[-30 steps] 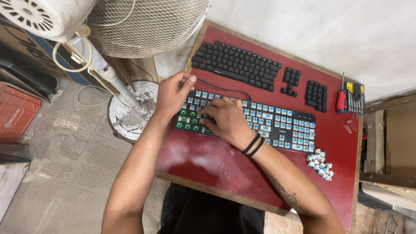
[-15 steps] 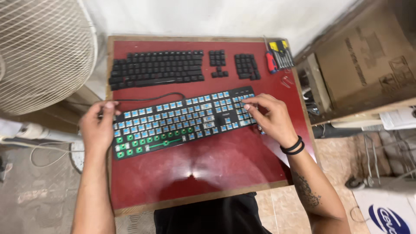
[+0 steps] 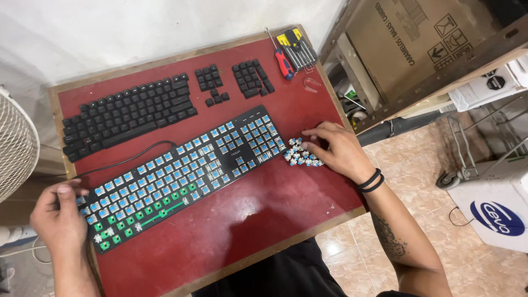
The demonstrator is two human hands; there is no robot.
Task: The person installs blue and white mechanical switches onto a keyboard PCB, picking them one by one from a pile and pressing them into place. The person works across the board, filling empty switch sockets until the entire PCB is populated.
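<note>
A black keyboard with its caps stripped off, blue and green switch stems showing (image 3: 181, 179), lies slanted across the small red-topped wooden counter (image 3: 258, 220), its left end low and near the person, its right end higher. The left hand (image 3: 55, 217) grips that left end, thumb on top of the frame and fingers curled round the edge. The right hand (image 3: 338, 151) rests palm-down just off the keyboard's right end, fingers bent onto a little heap of loose blue-and-white key switches (image 3: 300, 157); whether any one switch is actually pinched cannot be told. Two black bands circle the right wrist. A thin black cable (image 3: 132, 157) loops from the keyboard's upper edge toward the left. Behind the keyboard, well apart from both hands, the removed black keycaps (image 3: 129, 115) are laid out in keyboard order, with two smaller blocks to their right. At the far right corner sit a red-handled screwdriver (image 3: 283, 60) and a yellow-and-black holder of small driver bits (image 3: 300, 47), touching. A white fan grille (image 3: 16, 143) stands left of the counter; a brown cardboard box (image 3: 418, 44) sits to the right.
</note>
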